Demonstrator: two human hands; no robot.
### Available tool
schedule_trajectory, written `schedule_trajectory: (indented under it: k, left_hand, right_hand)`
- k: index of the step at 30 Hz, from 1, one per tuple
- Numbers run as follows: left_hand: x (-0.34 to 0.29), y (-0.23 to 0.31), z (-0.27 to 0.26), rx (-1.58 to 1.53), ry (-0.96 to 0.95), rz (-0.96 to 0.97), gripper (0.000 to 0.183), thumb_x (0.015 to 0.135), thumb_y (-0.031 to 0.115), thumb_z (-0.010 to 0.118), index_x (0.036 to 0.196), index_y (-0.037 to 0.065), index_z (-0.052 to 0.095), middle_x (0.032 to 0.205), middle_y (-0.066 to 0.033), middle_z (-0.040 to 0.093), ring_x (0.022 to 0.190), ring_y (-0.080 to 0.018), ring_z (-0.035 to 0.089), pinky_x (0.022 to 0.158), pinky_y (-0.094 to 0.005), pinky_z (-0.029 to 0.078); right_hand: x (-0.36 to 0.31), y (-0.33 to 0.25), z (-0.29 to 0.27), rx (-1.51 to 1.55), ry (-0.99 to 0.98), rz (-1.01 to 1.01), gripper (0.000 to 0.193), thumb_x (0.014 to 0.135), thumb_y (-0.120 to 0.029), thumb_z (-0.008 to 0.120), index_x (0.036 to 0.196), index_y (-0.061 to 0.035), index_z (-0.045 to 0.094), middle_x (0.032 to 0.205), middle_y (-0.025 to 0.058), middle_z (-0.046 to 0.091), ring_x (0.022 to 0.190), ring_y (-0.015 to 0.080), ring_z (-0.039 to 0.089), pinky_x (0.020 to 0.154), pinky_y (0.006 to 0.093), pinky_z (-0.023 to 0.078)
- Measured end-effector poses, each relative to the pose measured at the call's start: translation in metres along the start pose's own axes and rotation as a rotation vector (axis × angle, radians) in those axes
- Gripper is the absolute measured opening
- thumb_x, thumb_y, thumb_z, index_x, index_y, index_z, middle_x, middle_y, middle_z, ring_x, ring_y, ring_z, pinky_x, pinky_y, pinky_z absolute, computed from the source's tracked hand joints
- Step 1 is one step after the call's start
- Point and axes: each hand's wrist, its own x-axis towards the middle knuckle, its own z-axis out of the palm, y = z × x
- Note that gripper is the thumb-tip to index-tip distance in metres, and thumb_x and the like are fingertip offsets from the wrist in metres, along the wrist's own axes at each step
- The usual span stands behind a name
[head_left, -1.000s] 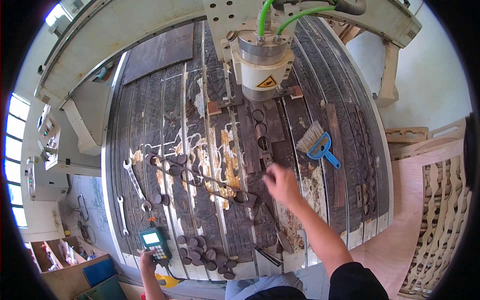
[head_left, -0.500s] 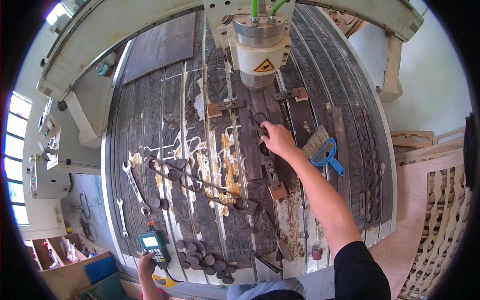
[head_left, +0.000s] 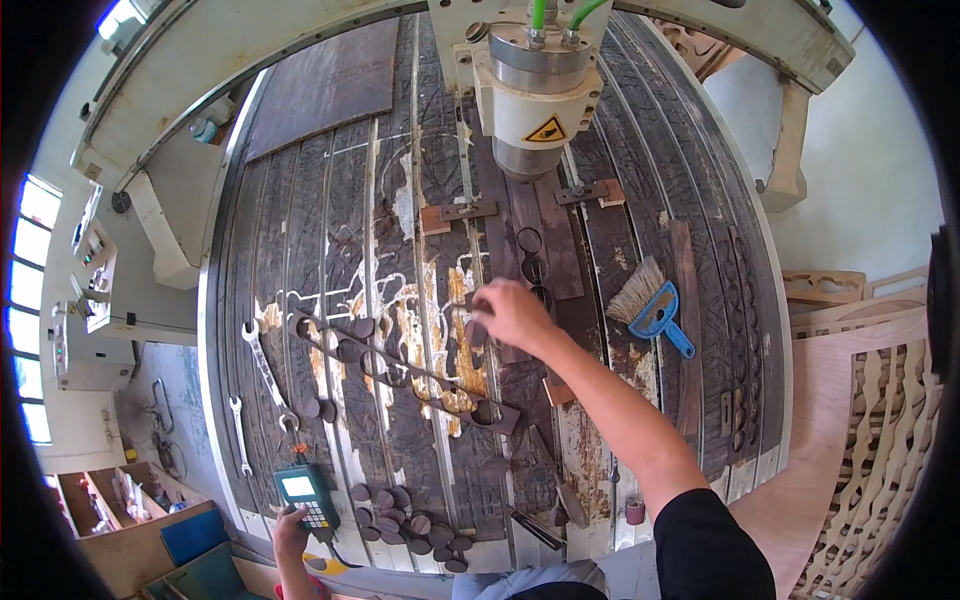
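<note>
My left hand [head_left: 290, 530] grips a handheld controller [head_left: 308, 497] with a lit screen and keypad, at the near left edge of the machine bed. My right hand [head_left: 510, 315] is closed over the middle of the bed, a dark wooden disc [head_left: 477, 331] showing at its fingertips. Beneath and beyond that hand lies a dark wooden board [head_left: 511, 225] with round cutouts [head_left: 529, 240], partly covered by the hand. Clamps [head_left: 470, 211] with wood blocks hold the board. A cut-out dark strip [head_left: 400, 372] lies left of the hand, and several loose discs [head_left: 420, 523] are heaped near the front edge.
Above the board hangs the machine spindle [head_left: 535, 110] with green hoses. A blue-handled brush [head_left: 655, 310] lies to the right. Two wrenches [head_left: 268, 375] rest at the left, a chisel-like tool [head_left: 570, 500] near the front. A large dark panel [head_left: 325, 85] lies at the far left.
My right hand has moved left and toward me, off the board's cutouts, with a dark disc now at its fingers. My left hand keeps hold of the controller. The view has shifted slightly.
</note>
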Motion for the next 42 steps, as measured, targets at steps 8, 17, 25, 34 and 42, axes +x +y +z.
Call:
schedule_trajectory:
  k: [8, 17, 25, 34, 42]
  left_hand:
    - [0.004, -0.001, -0.010, 0.018, -0.006, 0.004, 0.022, 0.088, 0.005, 0.055, 0.108, -0.004, 0.055, 0.095, -0.0122, 0.064, 0.084, -0.0247, 0.064, 0.078, -0.0391, 0.052]
    - [-0.002, 0.002, 0.004, 0.050, -0.012, 0.020, 0.021, 0.088, 0.005, 0.056, 0.106, -0.004, 0.055, 0.094, -0.0117, 0.064, 0.083, -0.0239, 0.064, 0.077, -0.0377, 0.052]
    - [-0.007, 0.004, 0.004, 0.042, -0.006, 0.028, 0.023, 0.086, 0.003, 0.056, 0.107, -0.006, 0.055, 0.095, -0.0124, 0.065, 0.084, -0.0240, 0.065, 0.078, -0.0365, 0.051]
    - [-0.001, -0.001, -0.002, 0.034, -0.007, 0.030, 0.021, 0.086, 0.002, 0.056, 0.106, -0.006, 0.055, 0.095, -0.0124, 0.064, 0.083, -0.0243, 0.065, 0.076, -0.0367, 0.052]
    - [0.001, -0.003, -0.006, 0.076, 0.003, 0.046, 0.023, 0.090, 0.008, 0.055, 0.108, -0.005, 0.055, 0.094, -0.0110, 0.063, 0.083, -0.0236, 0.064, 0.077, -0.0365, 0.051]
  right_hand:
    - [0.019, 0.034, -0.039, -0.294, 0.475, 0.410, 0.031, 0.085, -0.015, 0.060, 0.112, 0.0003, 0.060, 0.103, 0.0219, 0.054, 0.081, 0.0383, 0.066, 0.070, 0.0443, 0.055]
    - [0.043, 0.061, -0.037, -0.024, 0.605, 0.535, 0.038, 0.079, -0.018, 0.068, 0.112, 0.0008, 0.061, 0.111, 0.0227, 0.057, 0.099, 0.0389, 0.060, 0.085, 0.0451, 0.049]
    - [0.041, 0.064, -0.041, -0.023, 0.576, 0.467, 0.041, 0.075, -0.017, 0.071, 0.109, 0.0025, 0.061, 0.111, 0.0237, 0.058, 0.102, 0.0392, 0.058, 0.087, 0.0443, 0.048]
    - [0.032, 0.062, -0.037, -0.146, 0.610, 0.270, 0.035, 0.079, -0.015, 0.068, 0.111, -0.0021, 0.062, 0.105, 0.0213, 0.057, 0.095, 0.0398, 0.061, 0.082, 0.0457, 0.050]
    - [0.026, 0.070, -0.069, -0.227, 0.355, 0.098, 0.034, 0.077, -0.014, 0.069, 0.109, -0.0019, 0.063, 0.105, 0.0179, 0.057, 0.095, 0.0380, 0.061, 0.082, 0.0450, 0.050]
